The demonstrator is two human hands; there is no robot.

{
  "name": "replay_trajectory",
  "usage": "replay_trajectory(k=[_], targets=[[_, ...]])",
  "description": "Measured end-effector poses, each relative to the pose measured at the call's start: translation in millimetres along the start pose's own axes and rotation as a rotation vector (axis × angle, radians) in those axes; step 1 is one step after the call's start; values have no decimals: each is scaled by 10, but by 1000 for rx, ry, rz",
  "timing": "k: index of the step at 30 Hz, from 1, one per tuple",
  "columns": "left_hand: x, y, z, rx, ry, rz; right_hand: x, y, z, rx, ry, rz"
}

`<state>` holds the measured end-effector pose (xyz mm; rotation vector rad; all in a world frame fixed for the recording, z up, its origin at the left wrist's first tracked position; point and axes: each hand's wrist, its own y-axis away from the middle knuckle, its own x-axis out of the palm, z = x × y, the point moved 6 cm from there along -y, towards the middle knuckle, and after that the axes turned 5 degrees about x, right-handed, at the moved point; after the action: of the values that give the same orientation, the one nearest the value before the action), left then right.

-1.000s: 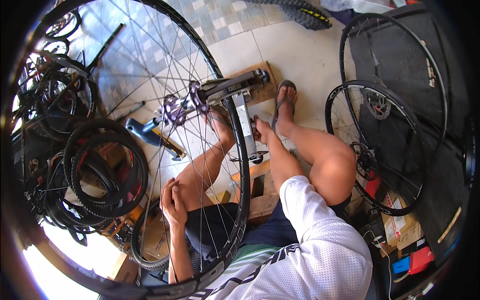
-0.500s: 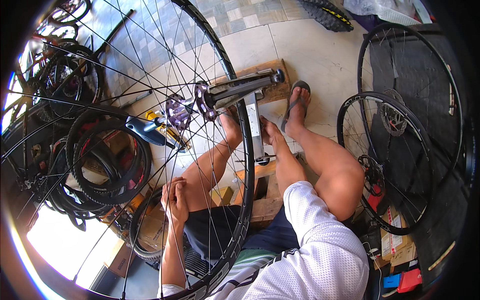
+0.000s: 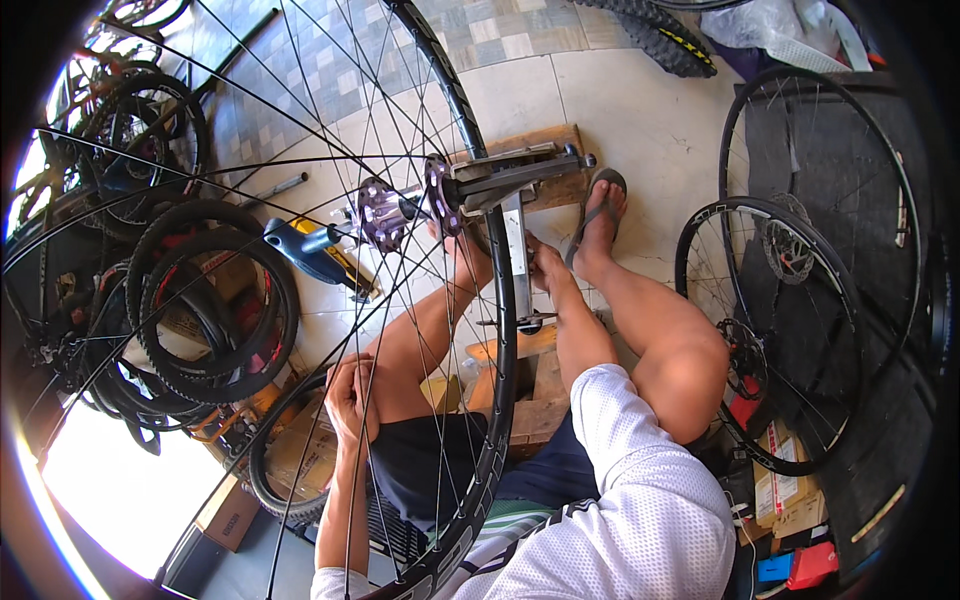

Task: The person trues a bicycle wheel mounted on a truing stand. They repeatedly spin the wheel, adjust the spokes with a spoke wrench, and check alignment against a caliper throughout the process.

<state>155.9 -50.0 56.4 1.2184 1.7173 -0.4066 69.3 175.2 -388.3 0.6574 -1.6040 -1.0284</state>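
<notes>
A large spoked bicycle wheel (image 3: 497, 300) with a black rim stands in a grey truing stand (image 3: 515, 175), its purple hub (image 3: 385, 212) at the stand's arm. My left hand (image 3: 350, 395) lies by my left knee, with the fingers curled around spokes near the lower rim. My right hand (image 3: 537, 262) reaches to the rim beside the stand's upright. Its fingers are partly hidden by the rim. My feet rest by the stand's wooden base (image 3: 560, 165), the right one in a sandal (image 3: 600, 205).
Several black tyres (image 3: 215, 300) and wheels pile up on the left, beside a blue tool (image 3: 310, 250). Two more spoked wheels (image 3: 770, 330) lean on the right by small cartons (image 3: 785, 490). I sit on a low wooden stool (image 3: 530, 400) on a tiled floor.
The view has shifted and the wheel now looks larger and closer. Both hands stay at the same places on the wheel.
</notes>
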Motion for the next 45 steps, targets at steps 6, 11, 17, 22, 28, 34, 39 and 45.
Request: replay_trajectory(k=[6, 11, 17, 22, 28, 34, 39, 45], targets=[[-27, 58, 136, 20, 16, -8, -268, 272, 840, -358, 362, -378], [-15, 81, 161, 8, 18, -6, 398, 1042, 2167, -798, 1024, -865], [-18, 47, 151, 46, -2, -4, 934, 963, 2610, -171, 1475, -731], [-47, -18, 107, 49, -32, -3, 659, 591, 2652, -540, 1568, -886], [-28, 22, 106, 77, -54, -3, 725, 683, 2498, -769, 1555, -773], [-44, 2, 99, 64, -65, -5, 393, 758, 2408, -738, 443, -48], [-32, 38, 142, 22, -21, 22, 484, 840, 2370, -474, 680, -206], [-51, -28, 74, 41, -1, -38, 399, 656, 2523, -424, 879, -226]])
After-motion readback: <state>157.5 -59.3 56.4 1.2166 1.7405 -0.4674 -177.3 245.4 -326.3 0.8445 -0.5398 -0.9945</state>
